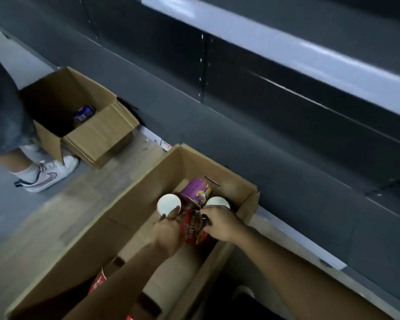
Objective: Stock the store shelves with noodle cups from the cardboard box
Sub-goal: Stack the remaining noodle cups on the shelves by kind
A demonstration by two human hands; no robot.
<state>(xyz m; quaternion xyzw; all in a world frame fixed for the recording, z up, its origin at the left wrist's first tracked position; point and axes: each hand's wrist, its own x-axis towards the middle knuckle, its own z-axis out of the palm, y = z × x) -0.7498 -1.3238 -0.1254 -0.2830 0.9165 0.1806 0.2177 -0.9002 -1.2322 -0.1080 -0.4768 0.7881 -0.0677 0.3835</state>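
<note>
Lettered red noodle cup [192, 230], purple cup [195, 190] just beyond it

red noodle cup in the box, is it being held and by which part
Yes. The right hand curls its fingers round the right side of the red noodle cup; the left hand lays straight fingers against its left side.

Swoosh logo on white sneaker [49, 175]; red cup [194, 230] lettering unreadable.
</note>
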